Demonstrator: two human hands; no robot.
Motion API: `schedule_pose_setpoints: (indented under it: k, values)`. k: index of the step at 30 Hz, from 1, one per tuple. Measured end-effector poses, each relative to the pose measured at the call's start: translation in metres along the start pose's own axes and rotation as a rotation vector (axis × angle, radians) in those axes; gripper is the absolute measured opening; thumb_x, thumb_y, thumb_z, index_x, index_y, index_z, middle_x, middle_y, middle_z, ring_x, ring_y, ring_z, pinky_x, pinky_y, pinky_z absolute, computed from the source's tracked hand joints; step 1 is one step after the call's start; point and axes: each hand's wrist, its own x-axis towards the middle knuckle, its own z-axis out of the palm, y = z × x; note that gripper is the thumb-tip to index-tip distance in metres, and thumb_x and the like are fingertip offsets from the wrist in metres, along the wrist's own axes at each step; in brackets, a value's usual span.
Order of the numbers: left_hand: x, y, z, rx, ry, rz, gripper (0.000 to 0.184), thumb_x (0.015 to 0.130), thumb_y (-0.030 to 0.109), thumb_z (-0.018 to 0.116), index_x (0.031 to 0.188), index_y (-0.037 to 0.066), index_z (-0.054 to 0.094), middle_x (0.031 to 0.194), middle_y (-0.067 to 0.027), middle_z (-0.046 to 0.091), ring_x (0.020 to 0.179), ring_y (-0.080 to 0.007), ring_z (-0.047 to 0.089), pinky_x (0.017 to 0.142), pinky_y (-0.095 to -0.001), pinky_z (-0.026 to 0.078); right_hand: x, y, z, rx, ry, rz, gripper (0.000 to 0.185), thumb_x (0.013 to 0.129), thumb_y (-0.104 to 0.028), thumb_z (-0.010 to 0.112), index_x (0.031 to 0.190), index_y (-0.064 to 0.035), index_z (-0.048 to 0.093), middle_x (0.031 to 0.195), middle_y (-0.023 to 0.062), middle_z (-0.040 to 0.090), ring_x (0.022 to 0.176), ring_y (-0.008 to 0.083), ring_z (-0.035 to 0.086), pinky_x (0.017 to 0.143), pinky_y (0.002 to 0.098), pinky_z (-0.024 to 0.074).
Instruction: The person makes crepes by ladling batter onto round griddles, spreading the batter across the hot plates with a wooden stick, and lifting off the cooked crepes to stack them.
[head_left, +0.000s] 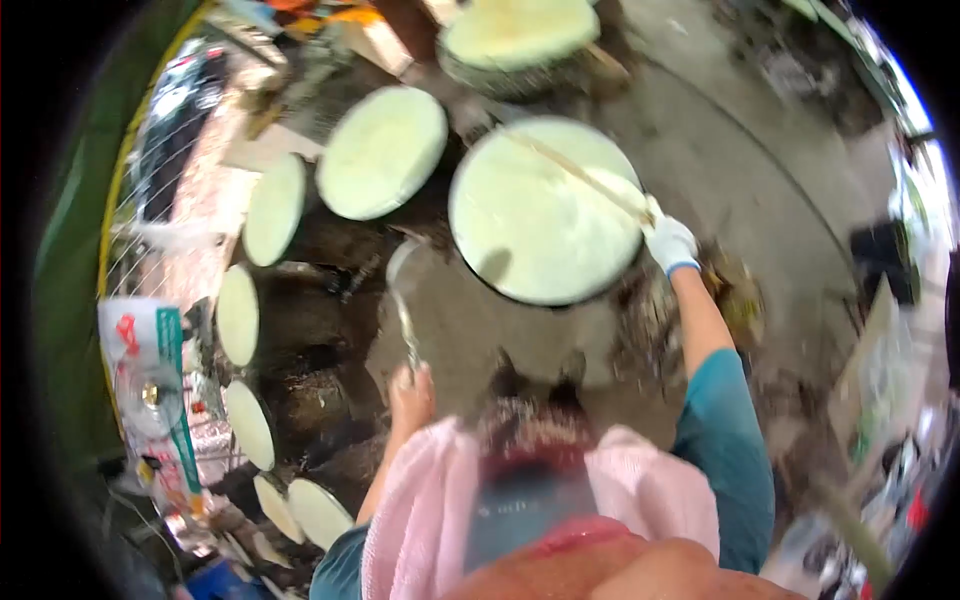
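My left hand (411, 392), bare, is closed around the lower end of a thin pale tool (403, 310) with a rounded whitish far end. My right hand (670, 241) wears a white glove with a blue cuff and grips one end of a long light stick (590, 182). The stick slants up and left across a large round pale disc (540, 240) in front of me. A dark shadow lies on the disc's lower left part. Image blur hides the finer details of both hands.
More pale discs curve along the left, among them one (382, 153) beside the large disc and one (274, 210) farther left. A thick round one (520, 35) stands at the top. Bags (150, 395) hang at left. A dark container (884, 262) is at right.
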Motion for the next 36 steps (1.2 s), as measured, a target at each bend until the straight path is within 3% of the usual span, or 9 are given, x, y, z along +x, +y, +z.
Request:
schedule_pose_setpoints:
  k: [6,9,12,13,14,24,30,32,36]
  values:
    - [-0.004,0.012,0.004,0.042,-0.062,0.101,0.023,0.094,0.016,0.054,0.077,0.001,0.051,0.061,-0.0068,0.051,0.057,-0.0138,0.048,0.053,-0.0332,0.041,-0.003,-0.075,-0.018,0.121,0.149,-0.207,0.058,0.084,-0.037,0.062,0.135,-0.0131,0.046,0.1,0.0195,0.066,0.093,0.0343,0.064,0.08,0.0444,0.051]
    - [-0.002,0.016,0.007,0.014,-0.057,0.092,0.021,0.094,0.015,0.054,0.079,0.002,0.051,0.06,-0.0032,0.049,0.055,-0.0121,0.045,0.051,-0.0318,0.039,-0.084,-0.051,0.034,1.001,0.186,-0.354,0.056,0.088,-0.014,0.062,0.14,-0.0049,0.044,0.113,0.0135,0.066,0.098,0.0249,0.064,0.087,0.0335,0.0502]
    - [-0.007,0.041,0.016,-0.276,-0.103,-0.079,0.021,0.096,0.016,0.053,0.079,0.005,0.048,0.058,-0.001,0.048,0.051,-0.0071,0.044,0.043,-0.0252,0.034,-0.166,-0.007,0.071,1.438,0.018,0.401,0.042,0.091,-0.022,0.064,0.13,-0.0078,0.056,0.074,-0.0004,0.062,0.058,0.007,0.056,0.048,0.0219,0.044]
    - [-0.004,0.052,0.021,-0.221,-0.159,-0.04,0.022,0.096,0.017,0.052,0.078,0.006,0.047,0.057,-0.0008,0.047,0.047,-0.0071,0.043,0.04,-0.0252,0.032,-0.187,-0.028,0.052,1.429,-0.044,0.639,0.02,0.094,-0.028,0.06,0.107,-0.0147,0.063,0.061,-0.0033,0.053,0.04,0.0062,0.04,0.035,0.0238,0.0309]
    - [0.003,0.06,0.025,-0.166,-0.212,0.0,0.023,0.097,0.018,0.051,0.078,0.007,0.046,0.055,-0.0005,0.046,0.043,-0.007,0.042,0.038,-0.0252,0.031,-0.203,-0.034,0.051,1.544,-0.133,0.552,0.022,0.093,-0.028,0.061,0.11,-0.0147,0.063,0.063,-0.0012,0.055,0.04,0.0069,0.042,0.035,0.023,0.031]
    - [0.183,0.155,0.172,-0.319,-0.644,0.172,0.026,0.095,0.021,0.052,0.076,0.005,0.052,0.058,0.0003,0.045,0.044,-0.0087,0.039,0.042,-0.0247,0.03,-0.177,-0.027,0.016,1.405,-0.334,0.554,0.03,0.09,-0.027,0.064,0.116,-0.0117,0.065,0.059,-0.0032,0.05,0.041,0.0071,0.042,0.037,0.0244,0.0319]
    - [0.237,0.155,0.236,-0.128,-0.823,0.132,0.025,0.084,0.01,0.057,0.062,0.003,0.05,0.058,-0.0045,0.048,0.047,-0.0125,0.043,0.042,-0.0284,0.032,-0.226,-0.037,0.068,1.527,0.062,0.516,0.036,0.095,-0.027,0.058,0.127,-0.0113,0.06,0.062,-0.0083,0.05,0.044,0.0029,0.038,0.039,0.0211,0.0302]
    - [0.22,0.143,0.224,-0.223,-0.912,-0.066,0.021,0.087,0.014,0.054,0.073,-0.001,0.059,0.061,-0.0056,0.053,0.049,-0.0127,0.044,0.044,-0.0289,0.034,-0.222,-0.094,0.076,1.389,-0.11,0.786,0.032,0.096,-0.032,0.057,0.118,-0.0097,0.063,0.059,-0.0063,0.05,0.041,0.0055,0.038,0.037,0.0236,0.0305]
    - [0.165,0.136,0.191,-0.59,-0.802,-0.369,0.015,0.094,0.008,0.046,0.082,-0.001,0.045,0.068,-0.0053,0.045,0.049,-0.0126,0.037,0.039,-0.0272,0.031,-0.205,-0.154,0.078,1.623,-0.21,0.634,0.027,0.095,-0.035,0.057,0.099,-0.0083,0.064,0.065,-0.0013,0.054,0.053,0.0111,0.051,0.052,0.026,0.0453]
